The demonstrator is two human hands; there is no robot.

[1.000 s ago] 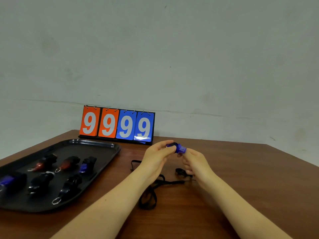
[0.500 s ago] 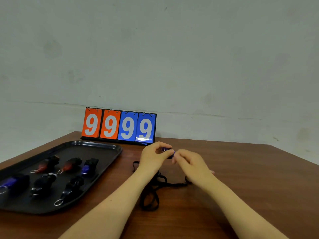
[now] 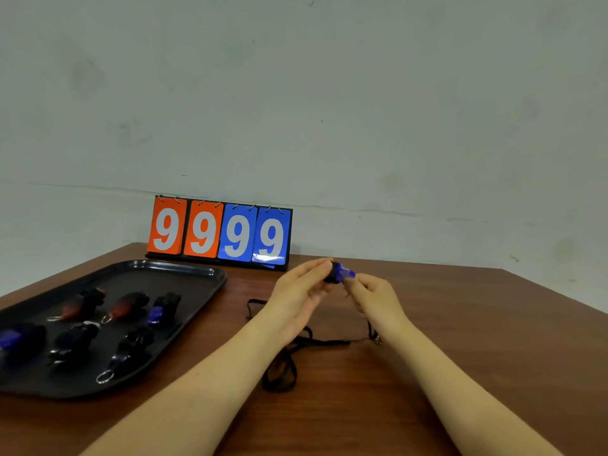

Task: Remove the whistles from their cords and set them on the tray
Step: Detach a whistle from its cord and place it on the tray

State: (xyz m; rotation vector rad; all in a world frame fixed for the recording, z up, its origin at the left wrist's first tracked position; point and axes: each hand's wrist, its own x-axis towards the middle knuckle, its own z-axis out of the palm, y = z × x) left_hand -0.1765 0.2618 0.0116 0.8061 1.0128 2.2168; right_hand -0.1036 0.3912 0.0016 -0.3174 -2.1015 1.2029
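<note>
A blue and black whistle [image 3: 340,274] is held above the wooden table between both hands. My left hand [image 3: 301,291] pinches its black end with thumb and fingertips. My right hand [image 3: 375,297] pinches its blue end. A black cord [image 3: 316,342] lies on the table under my hands, one end running up toward my right hand; where it meets the whistle is hidden. The black tray [image 3: 204,274] at the left holds several whistles: two red and black ones [image 3: 126,304], a blue and black one [image 3: 163,307], and dark ones nearer me.
A flip scoreboard [image 3: 220,233] reading 9999 stands at the table's far edge, just behind the tray. The table's right edge [image 3: 559,294] runs diagonally behind my right hand. A plain wall rises behind.
The hands dipped toward the table and covered the whistle half a second ago. Now they are raised again, a little apart, with the whistle's blue end showing between them.
</note>
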